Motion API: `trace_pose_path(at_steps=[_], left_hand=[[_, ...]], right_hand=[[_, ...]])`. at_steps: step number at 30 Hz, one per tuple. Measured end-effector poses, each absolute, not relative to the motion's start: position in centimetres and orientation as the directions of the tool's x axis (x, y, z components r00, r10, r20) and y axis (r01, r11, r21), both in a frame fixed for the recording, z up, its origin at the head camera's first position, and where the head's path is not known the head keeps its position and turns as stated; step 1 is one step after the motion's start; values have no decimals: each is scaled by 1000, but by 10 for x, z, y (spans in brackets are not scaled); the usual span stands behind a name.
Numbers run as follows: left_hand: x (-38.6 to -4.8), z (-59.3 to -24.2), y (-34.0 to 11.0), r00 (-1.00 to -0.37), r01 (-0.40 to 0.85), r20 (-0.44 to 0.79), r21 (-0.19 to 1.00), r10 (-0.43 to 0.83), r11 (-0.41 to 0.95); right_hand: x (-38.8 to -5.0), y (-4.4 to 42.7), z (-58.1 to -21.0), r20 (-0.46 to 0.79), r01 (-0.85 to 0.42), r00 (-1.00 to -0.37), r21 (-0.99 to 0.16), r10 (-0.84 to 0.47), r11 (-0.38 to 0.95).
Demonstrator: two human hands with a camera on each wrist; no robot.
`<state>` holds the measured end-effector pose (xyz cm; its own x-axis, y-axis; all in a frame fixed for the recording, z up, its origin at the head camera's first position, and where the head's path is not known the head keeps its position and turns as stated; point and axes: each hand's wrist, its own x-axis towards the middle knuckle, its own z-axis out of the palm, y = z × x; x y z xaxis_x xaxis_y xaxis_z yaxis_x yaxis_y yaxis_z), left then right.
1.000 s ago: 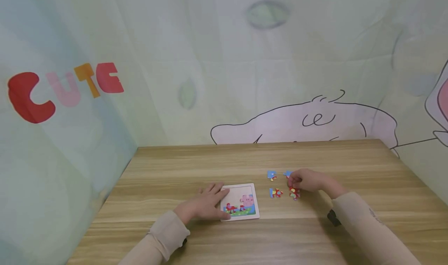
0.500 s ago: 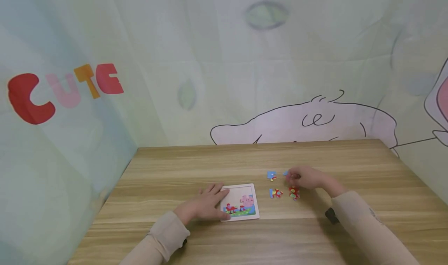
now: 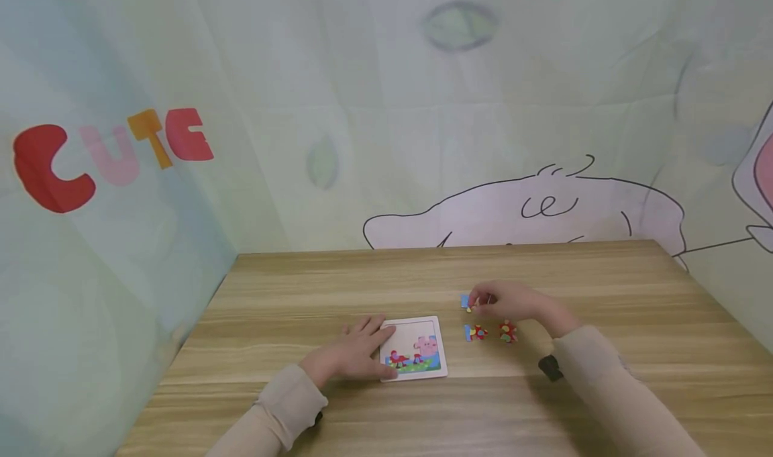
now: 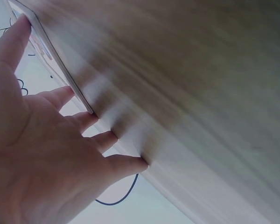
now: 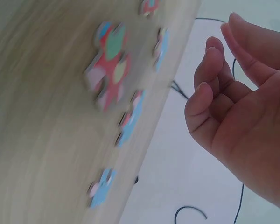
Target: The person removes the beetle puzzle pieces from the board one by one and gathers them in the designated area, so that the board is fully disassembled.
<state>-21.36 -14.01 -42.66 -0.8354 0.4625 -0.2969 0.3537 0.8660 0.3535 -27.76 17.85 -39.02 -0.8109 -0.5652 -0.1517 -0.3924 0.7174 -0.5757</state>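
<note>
The left hand (image 3: 352, 353) lies spread over the left edge of a white-framed puzzle tray (image 3: 443, 356); in the left wrist view its thumb and fingers (image 4: 56, 135) touch the tray edge (image 4: 60, 65) and tabletop. Inside the tray, a pink pig-face piece (image 3: 427, 346) and a green-blue bottom strip show at the right and bottom. The right hand (image 3: 513, 302) is over a blue piece (image 3: 464, 300), fingertips beside it. From the right wrist view, the hand (image 5: 247, 102) has curled, relaxed fingers, thumb and index close, nothing visible between them.
A blue-and-red piece (image 3: 476, 333) and a red-and-green piece (image 3: 508, 331) lie right of the tray. The right wrist view shows several loose pieces, one blue and pink (image 5: 101, 187). Behind the wooden table (image 3: 302, 289) hangs a printed curtain (image 3: 290, 141).
The right hand has moved left, from the right-hand blue piece to the left one, and that right-hand piece is no longer visible in the head view. The left hand has not moved.
</note>
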Motion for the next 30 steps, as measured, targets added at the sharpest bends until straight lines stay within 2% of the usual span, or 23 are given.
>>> trace_pose_path(at_steps=[12,17,30], left_hand=[[-213,-425,-140,-832,352,-300,363,466,863],[-212,-424,-140,-833,344,-304,369,462,863],[-213,-422,-140,-832,340,-308,375,462,862]], right_hand=[[-276,148,-387,-125,-453,-758,-605,-641,654],[-274,137,-392,-99,-493,-716,-629,-691,601],[-268,107,-404,-168,-460,-678,-662,-715,591]])
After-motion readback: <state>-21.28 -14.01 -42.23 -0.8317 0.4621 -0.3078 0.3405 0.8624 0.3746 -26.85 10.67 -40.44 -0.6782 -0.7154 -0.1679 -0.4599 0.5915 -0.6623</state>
